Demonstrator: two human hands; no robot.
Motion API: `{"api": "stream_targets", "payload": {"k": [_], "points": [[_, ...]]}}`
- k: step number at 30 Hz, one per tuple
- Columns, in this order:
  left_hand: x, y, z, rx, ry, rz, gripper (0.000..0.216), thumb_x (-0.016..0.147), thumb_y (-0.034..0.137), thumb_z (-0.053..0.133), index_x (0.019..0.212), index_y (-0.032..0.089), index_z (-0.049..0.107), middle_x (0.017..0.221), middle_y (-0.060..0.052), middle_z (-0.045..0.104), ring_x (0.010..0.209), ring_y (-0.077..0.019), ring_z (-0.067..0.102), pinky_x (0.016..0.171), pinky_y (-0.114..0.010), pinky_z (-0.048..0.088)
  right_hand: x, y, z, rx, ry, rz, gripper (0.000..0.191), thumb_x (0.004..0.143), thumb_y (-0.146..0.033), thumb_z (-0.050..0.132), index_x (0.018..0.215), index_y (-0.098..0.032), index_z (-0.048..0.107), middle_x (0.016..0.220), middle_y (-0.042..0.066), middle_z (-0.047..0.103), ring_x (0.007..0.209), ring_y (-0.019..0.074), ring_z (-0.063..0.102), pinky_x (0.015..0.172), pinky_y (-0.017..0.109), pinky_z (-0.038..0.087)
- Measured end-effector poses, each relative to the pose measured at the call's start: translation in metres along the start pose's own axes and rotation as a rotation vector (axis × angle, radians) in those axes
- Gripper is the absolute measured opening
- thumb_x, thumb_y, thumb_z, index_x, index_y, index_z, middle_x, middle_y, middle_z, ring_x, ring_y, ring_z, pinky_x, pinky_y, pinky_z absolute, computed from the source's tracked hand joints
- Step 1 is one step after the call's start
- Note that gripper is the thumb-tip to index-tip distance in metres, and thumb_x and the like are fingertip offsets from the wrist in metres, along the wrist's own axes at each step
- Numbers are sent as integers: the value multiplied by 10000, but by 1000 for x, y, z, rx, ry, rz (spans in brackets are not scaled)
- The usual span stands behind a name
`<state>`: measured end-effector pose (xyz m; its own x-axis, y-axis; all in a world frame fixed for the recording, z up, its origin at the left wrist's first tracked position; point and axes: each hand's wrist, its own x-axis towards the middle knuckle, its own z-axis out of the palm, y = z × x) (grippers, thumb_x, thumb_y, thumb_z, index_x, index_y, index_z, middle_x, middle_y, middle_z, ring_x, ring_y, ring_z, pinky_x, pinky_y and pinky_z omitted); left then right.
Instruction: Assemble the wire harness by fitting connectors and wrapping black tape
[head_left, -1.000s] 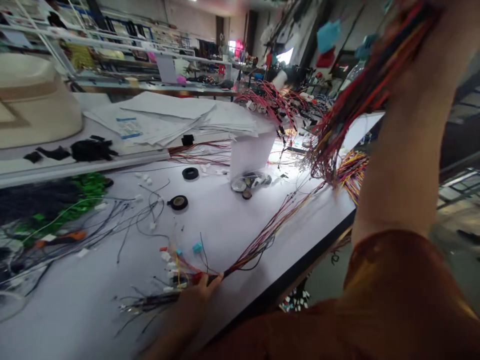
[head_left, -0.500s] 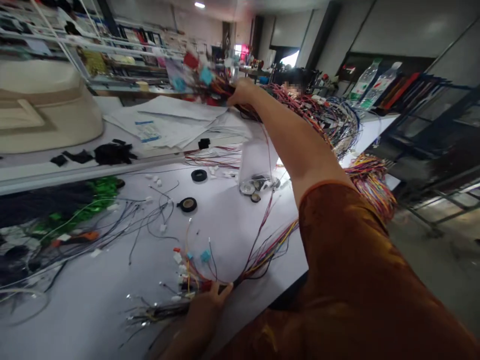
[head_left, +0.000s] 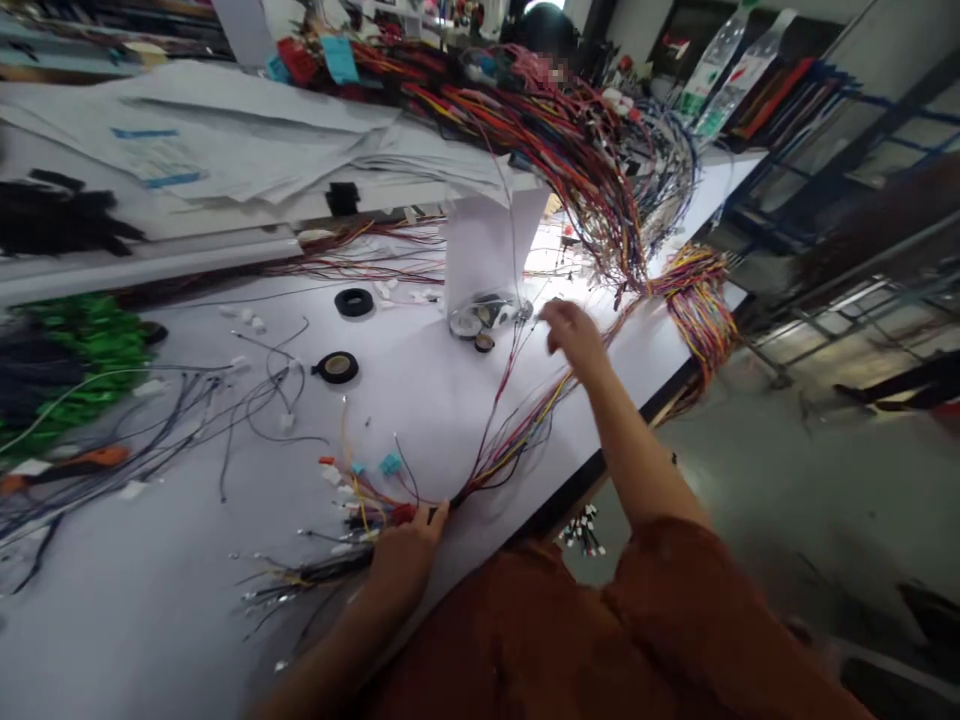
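Observation:
My left hand (head_left: pixel 409 550) is closed around a wire harness (head_left: pixel 461 492) near the table's front edge. Loose wire ends and white, red and blue connectors fan out to the left of that hand; coloured wires run up to the right from it. Over the table, my right hand (head_left: pixel 574 340) has its fingers loosely curved and apart, with nothing visible in them. It is close to thin pink wires (head_left: pixel 510 365) and a clear container (head_left: pixel 469 320) with small parts.
Two rolls of black tape (head_left: pixel 336 367) lie on the white table. A large wire bundle (head_left: pixel 517 130) drapes over the back shelf beside paper sheets (head_left: pixel 247 130). Plastic bottles (head_left: pixel 716 65) stand at the back right. Green material (head_left: pixel 82 375) and orange-handled pliers (head_left: pixel 82 463) are at the left.
My right hand has left the wire bundle on the back shelf and come down and right, over the table. The bundle now lies on the shelf. My left hand still grips the harness.

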<state>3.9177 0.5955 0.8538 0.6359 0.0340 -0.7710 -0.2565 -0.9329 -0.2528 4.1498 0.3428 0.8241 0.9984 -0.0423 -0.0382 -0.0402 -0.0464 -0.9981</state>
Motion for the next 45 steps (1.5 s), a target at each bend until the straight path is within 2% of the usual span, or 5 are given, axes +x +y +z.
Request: {"api": "stream_targets", "payload": {"k": [10,16,22,33,45], "points": [[5,10,-18,-32,206,-186,657,951,1,247,1522,204,501,1216,-222,691,871,-334,748,717,-444,600,6,17,27,599,-72,-115,516,985,-607,470,1382,-286,543,571,-80,400,421,85,359,466,232,414],[4,-15,3,-79,184,-319,535,1006,130,286,1473,192,540,1259,-176,669,925,-344,730,725,-464,588,-68,102,-37,845,-63,82,340,874,-614,596,924,-280,639,569,-84,359,383,60,263,382,200,303],[3,-19,10,-159,250,-432,416,1026,304,418,1372,148,587,1299,-175,634,969,-352,702,734,-467,572,-104,190,-66,-21,242,196,459,797,-516,659,1128,-204,595,1105,78,627,693,128,600,659,336,549],[23,-22,34,-163,630,-182,199,976,177,529,1076,138,696,1109,-154,694,1115,-313,623,1023,-551,445,-109,125,85,-587,-826,-449,365,960,-325,583,1273,-160,675,1257,159,674,1193,317,585,1062,470,453],[-19,-75,61,-174,544,-281,243,1011,289,517,1100,185,717,1036,-117,687,1056,-305,606,953,-500,407,-138,103,124,-464,-1087,-501,304,1023,-225,481,1183,-156,730,1050,132,681,1018,248,615,930,367,499]]}}
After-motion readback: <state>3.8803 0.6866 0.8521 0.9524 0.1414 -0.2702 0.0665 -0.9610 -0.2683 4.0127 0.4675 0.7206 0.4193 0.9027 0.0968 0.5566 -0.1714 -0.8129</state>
